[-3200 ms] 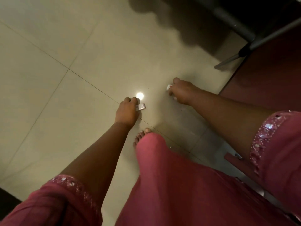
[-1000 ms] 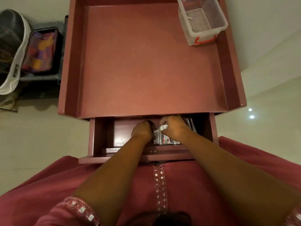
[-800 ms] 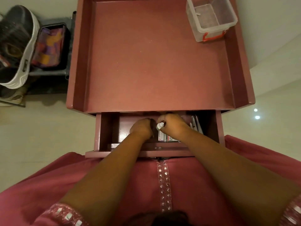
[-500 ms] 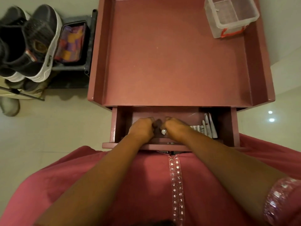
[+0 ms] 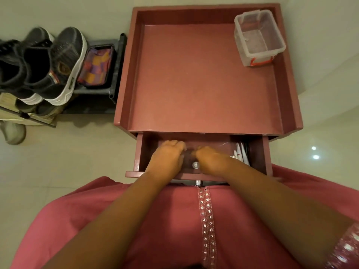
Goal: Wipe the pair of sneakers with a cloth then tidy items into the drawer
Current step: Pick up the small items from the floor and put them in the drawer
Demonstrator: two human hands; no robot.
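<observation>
Both hands reach into the open drawer (image 5: pixel 250 138) of a red table (image 5: pixel 204 74). The left hand (image 5: pixel 167 156) lies knuckles up with fingers curled downward; whether it holds anything cannot be told. The right hand (image 5: pixel 211 159) is likewise curled, its grasp hidden. Between the two hands, at the drawer's front wall, sits a small round white cap (image 5: pixel 195 164). At the drawer's right end stand several white tubes or packets (image 5: pixel 240 154). On the table top, in the far right corner from the drawer, rests a clear plastic box (image 5: pixel 259 36) with red clips. Left of the table, well apart from the drawer, the pair of dark sneakers (image 5: pixel 42 65) with white soles sits on a shoe rack (image 5: pixel 114 78), beside a multicoloured cloth (image 5: pixel 96 66) in a black tray.
</observation>
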